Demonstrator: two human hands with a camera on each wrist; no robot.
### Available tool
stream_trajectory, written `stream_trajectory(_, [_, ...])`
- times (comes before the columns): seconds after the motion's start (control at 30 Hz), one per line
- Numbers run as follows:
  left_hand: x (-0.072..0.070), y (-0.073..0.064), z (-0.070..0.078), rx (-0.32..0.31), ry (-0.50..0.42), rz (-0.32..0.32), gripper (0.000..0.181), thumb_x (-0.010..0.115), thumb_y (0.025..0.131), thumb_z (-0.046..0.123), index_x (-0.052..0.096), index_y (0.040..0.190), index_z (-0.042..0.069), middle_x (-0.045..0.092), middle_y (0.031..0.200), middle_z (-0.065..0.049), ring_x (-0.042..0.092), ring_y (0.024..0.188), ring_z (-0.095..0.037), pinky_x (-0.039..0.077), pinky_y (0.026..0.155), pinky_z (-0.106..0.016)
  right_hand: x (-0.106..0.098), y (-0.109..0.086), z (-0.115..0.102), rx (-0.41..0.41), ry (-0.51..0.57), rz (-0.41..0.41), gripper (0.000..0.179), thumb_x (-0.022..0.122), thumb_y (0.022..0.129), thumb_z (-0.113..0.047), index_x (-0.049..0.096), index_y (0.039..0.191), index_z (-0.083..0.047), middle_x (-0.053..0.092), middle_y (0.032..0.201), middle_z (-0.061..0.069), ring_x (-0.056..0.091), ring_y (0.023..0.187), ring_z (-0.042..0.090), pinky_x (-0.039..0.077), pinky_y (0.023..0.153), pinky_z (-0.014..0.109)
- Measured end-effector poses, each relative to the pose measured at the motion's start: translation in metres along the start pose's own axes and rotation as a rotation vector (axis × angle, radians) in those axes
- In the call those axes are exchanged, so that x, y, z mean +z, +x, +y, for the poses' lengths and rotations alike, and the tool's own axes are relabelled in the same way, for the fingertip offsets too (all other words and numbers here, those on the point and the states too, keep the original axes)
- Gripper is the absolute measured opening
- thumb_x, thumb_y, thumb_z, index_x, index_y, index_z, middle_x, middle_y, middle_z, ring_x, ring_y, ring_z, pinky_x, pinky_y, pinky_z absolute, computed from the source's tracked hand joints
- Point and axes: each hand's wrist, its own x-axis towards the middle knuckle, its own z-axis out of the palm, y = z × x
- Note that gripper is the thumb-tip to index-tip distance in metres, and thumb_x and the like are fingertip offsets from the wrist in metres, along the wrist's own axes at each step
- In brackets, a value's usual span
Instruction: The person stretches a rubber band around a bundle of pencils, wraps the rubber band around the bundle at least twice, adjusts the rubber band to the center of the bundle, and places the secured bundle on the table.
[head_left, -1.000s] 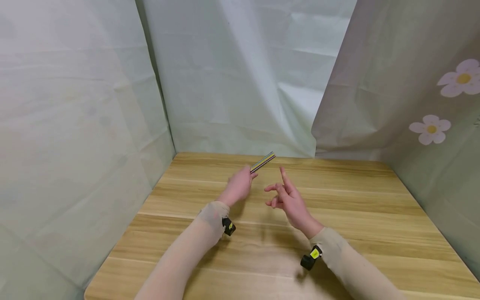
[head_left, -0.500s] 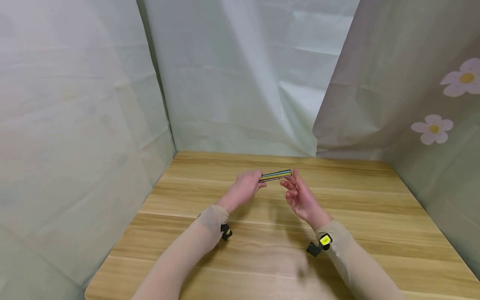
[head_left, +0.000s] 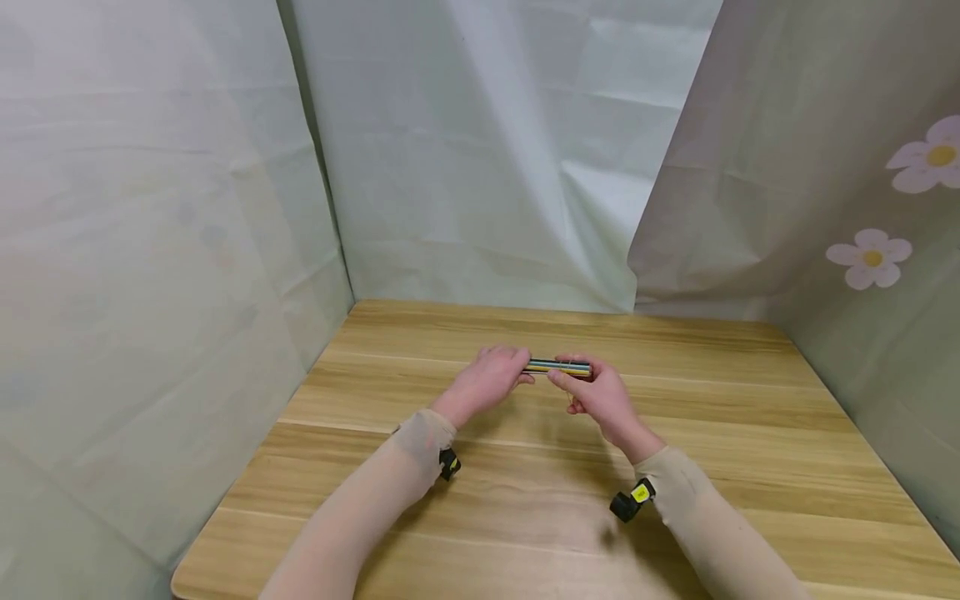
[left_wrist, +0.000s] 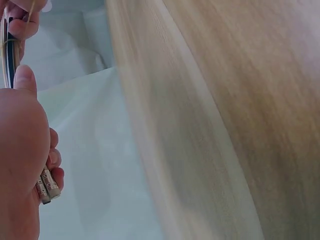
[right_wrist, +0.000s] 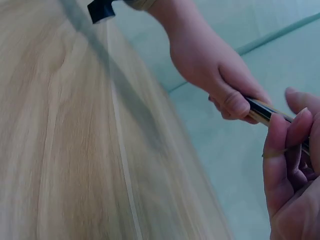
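A bundle of slim striped pencils [head_left: 542, 365] is held level above the table between both hands. My left hand [head_left: 487, 383] grips its left part; in the left wrist view, printed pencil ends [left_wrist: 47, 185] stick out below the fingers. At the right end, my right hand [head_left: 606, 402] holds the bundle with the thumb in front and fingers behind. A thin tan rubber band [left_wrist: 30, 17] loops near the right fingers and appears to cross the pencils. In the right wrist view the band [right_wrist: 270, 154] lies across a finger. How it wraps is partly hidden.
The wooden table [head_left: 525, 517] lies beneath both hands. Pale cloth [head_left: 480, 167] hangs behind and at the sides, with printed flowers [head_left: 870, 258] on the right. A small black camera [head_left: 450, 463] sits on the left wrist, another camera [head_left: 624, 505] on the right.
The pencils have swung from slanting upward to nearly level and come nearer. My right hand, at first apart with its index finger extended, has moved right and taken hold of their right end.
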Motion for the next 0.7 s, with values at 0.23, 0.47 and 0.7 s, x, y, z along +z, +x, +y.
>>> stream_trajectory(0.23, [0.002, -0.001, 0.001, 0.049, 0.11, -0.003, 0.028, 0.059, 0.108, 0.042, 0.054, 0.109, 0.014, 0.063, 0.095, -0.002, 0.06, 0.088, -0.022, 0.043, 0.078, -0.039, -0.004, 0.002, 0.006, -0.004, -0.15, 0.008, 0.055, 0.09, 0.09, -0.026, 0.058, 0.128, -0.002, 0.067, 0.097, 0.008, 0.056, 0.059, 0.014, 0.059, 0.06, 0.035])
stream_trajectory(0.47, [0.005, -0.003, 0.005, 0.055, 0.154, -0.001, 0.03, 0.059, 0.108, 0.043, 0.053, 0.108, 0.014, 0.063, 0.094, -0.003, 0.063, 0.09, -0.023, 0.049, 0.079, -0.042, -0.009, 0.005, 0.012, 0.013, -0.197, 0.012, 0.059, 0.091, 0.089, -0.023, 0.043, 0.12, -0.006, 0.063, 0.096, 0.01, 0.062, 0.064, 0.019, 0.061, 0.065, 0.042])
stream_trajectory(0.7, [0.006, -0.003, 0.007, -0.042, 0.08, -0.021, 0.03, 0.06, 0.109, 0.041, 0.051, 0.103, 0.014, 0.061, 0.088, -0.001, 0.063, 0.09, -0.023, 0.052, 0.085, -0.047, -0.01, 0.006, 0.015, -0.024, -0.076, 0.01, 0.042, 0.083, 0.095, -0.01, 0.045, 0.113, -0.005, 0.07, 0.097, 0.006, 0.072, 0.089, 0.021, 0.063, 0.072, 0.036])
